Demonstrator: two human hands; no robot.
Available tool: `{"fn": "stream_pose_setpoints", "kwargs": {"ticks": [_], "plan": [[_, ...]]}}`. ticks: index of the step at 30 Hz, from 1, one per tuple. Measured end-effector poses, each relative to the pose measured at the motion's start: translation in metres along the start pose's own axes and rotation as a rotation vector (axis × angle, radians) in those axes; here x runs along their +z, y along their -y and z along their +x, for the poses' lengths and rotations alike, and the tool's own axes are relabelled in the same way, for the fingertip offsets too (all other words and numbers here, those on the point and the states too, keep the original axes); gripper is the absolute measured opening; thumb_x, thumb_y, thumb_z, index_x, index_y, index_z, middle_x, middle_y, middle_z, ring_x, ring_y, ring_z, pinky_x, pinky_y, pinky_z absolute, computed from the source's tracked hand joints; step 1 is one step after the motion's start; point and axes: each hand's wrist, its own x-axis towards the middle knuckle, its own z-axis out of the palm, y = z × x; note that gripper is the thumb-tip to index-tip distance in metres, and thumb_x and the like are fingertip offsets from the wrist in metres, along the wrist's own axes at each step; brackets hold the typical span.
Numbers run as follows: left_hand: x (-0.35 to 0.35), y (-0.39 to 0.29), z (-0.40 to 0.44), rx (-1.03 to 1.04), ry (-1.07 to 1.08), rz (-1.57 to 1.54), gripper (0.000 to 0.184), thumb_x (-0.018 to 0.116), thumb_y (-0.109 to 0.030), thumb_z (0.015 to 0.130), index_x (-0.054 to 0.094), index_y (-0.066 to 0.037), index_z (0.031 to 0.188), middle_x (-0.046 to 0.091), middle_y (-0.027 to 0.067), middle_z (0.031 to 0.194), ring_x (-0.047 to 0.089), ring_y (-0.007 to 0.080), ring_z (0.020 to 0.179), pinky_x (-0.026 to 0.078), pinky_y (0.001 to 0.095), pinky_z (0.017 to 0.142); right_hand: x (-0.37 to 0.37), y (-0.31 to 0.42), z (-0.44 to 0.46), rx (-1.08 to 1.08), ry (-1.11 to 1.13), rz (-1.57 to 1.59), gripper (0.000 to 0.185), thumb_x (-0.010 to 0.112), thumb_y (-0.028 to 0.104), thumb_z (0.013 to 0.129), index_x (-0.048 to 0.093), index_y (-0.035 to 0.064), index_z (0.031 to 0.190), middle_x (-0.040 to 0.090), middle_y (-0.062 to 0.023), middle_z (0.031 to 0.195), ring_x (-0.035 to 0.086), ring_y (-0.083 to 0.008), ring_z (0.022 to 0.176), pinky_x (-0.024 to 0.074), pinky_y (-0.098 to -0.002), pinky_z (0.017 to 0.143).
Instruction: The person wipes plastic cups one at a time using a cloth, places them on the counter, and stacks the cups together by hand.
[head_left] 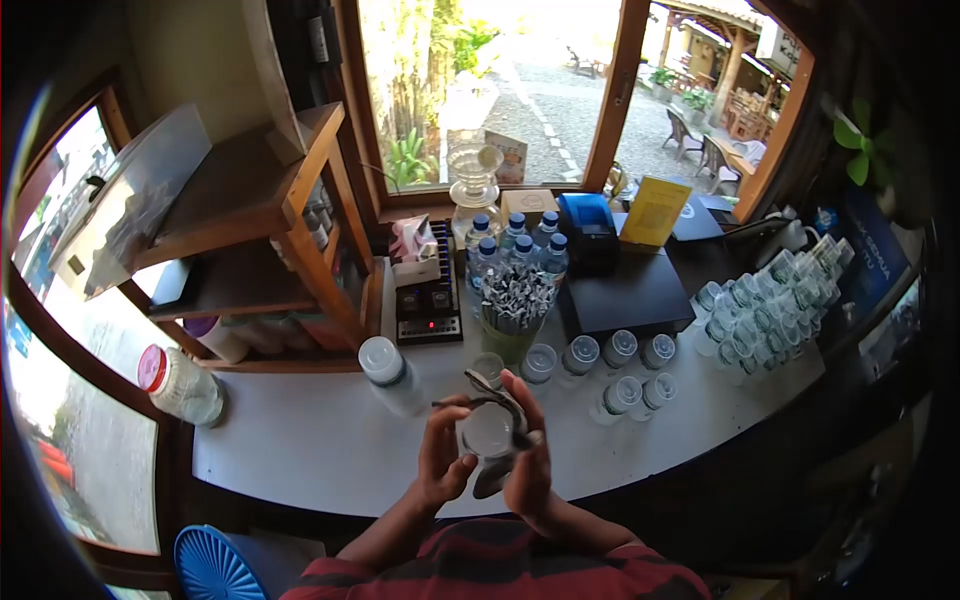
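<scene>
Both hands meet over the front edge of the white counter, around a clear plastic cup. My left hand has its fingers curled against the cup's left side. On the other side, my right hand holds a dark grey cloth or strap that runs along the cup's rim and hangs below it. The exact grip of the fingertips is hard to make out. Just beyond the hands stand lidded cups, a stack of cups with a white lid and a green container of wrapped straws.
Several blue-capped water bottles stand behind the straws, beside a blue and black printer and a black box. Many cups fill the right end. A red-lidded jar and wooden shelf are at left.
</scene>
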Motion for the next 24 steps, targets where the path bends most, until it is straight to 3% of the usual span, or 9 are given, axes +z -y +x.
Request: {"fn": "stream_pose_setpoints", "kwargs": {"ticks": [2,3,6,8,11,15,17,18,24], "plan": [[-0.006,0.003,-0.009,-0.055,0.067,0.132,0.047,0.059,-0.033,0.096,0.05,0.003,0.125,0.051,0.0215,0.121,0.051,0.0309,0.114,0.038,0.0406,0.101,-0.002,0.004,0.008,0.344,-0.244,0.431,0.067,0.032,0.052,0.105,0.035,-0.0015,0.145,0.053,-0.0148,0.137,0.048,-0.0196,0.128,0.0328,-0.0325,0.109],[-0.002,-0.003,-0.008,-0.041,0.086,0.234,0.045,0.056,-0.033,0.097,0.052,0.004,0.124,0.051,0.0216,0.121,0.051,0.0319,0.114,0.038,0.04,0.1,-0.005,-0.01,-0.018,0.672,-0.41,0.225,0.062,0.032,0.054,0.106,0.047,0.0,0.133,0.057,-0.0086,0.124,0.051,-0.0143,0.115,0.0376,-0.0301,0.101],[-0.006,0.011,-0.013,-0.124,0.247,0.137,0.07,0.046,-0.057,0.096,0.048,0.005,0.127,0.049,0.0262,0.124,0.051,0.0395,0.116,0.037,0.0444,0.103,-0.011,-0.029,-0.048,0.516,-0.3,-0.242,0.058,0.032,0.054,0.106,0.056,0.0015,0.114,0.055,-0.0025,0.101,0.049,-0.0117,0.095,0.0404,-0.0287,0.088],[-0.007,0.006,-0.006,-0.186,0.395,0.115,0.084,0.045,-0.07,0.092,0.049,0.006,0.126,0.054,0.0253,0.123,0.055,0.0392,0.115,0.042,0.0438,0.099,-0.004,0.001,-0.025,0.626,-0.395,0.002,0.057,0.032,0.053,0.106,0.056,0.0013,0.107,0.053,-0.0015,0.093,0.048,-0.0125,0.088,0.0408,-0.0284,0.084],[-0.012,0.019,-0.013,-0.294,0.289,0.205,0.084,0.046,-0.07,0.092,0.049,0.006,0.125,0.062,0.0234,0.113,0.062,0.0373,0.105,0.047,0.0407,0.091,0.002,-0.02,-0.057,0.534,-0.342,-0.214,0.05,0.032,0.039,0.109,0.053,-0.006,0.117,0.058,-0.0152,0.105,0.055,-0.0237,0.094,0.0445,-0.0332,0.087],[-0.001,0.037,-0.012,-0.333,0.013,0.165,0.078,0.051,-0.068,0.091,0.053,0.003,0.124,0.066,0.0208,0.107,0.067,0.0339,0.1,0.051,0.0387,0.085,0.018,-0.018,-0.058,0.249,-0.206,-0.342,0.059,0.03,0.04,0.108,0.036,-0.0038,0.147,0.052,-0.0154,0.135,0.05,-0.024,0.122,0.0338,-0.0319,0.108],[-0.001,0.022,-0.016,-0.325,0.276,0.17,0.074,0.063,-0.059,0.09,0.052,0.002,0.13,0.065,0.0223,0.115,0.064,0.0338,0.111,0.048,0.0385,0.093,-0.009,-0.034,-0.049,0.301,-0.301,-0.226,0.064,0.032,0.047,0.107,0.041,-0.0043,0.143,0.056,-0.015,0.129,0.052,-0.0229,0.123,0.0361,-0.031,0.107],[0.0,0.023,-0.023,-0.36,0.361,0.155,0.074,0.064,-0.057,0.09,0.051,0.002,0.131,0.065,0.0227,0.117,0.063,0.034,0.113,0.047,0.0385,0.095,-0.027,-0.037,-0.048,0.831,-0.595,-0.013,0.07,0.033,0.056,0.104,0.046,-0.0051,0.136,0.058,-0.014,0.122,0.055,-0.0215,0.118,0.0394,-0.0292,0.103],[-0.015,0.041,-0.011,-0.384,0.061,0.216,0.072,0.063,-0.058,0.089,0.054,0.002,0.128,0.067,0.022,0.107,0.066,0.0383,0.103,0.05,0.0393,0.089,0.012,-0.036,-0.072,0.585,-0.266,-0.196,0.061,0.033,0.046,0.108,0.048,-0.0068,0.134,0.057,-0.0137,0.129,0.051,-0.0201,0.119,0.0365,-0.0323,0.105]]}}
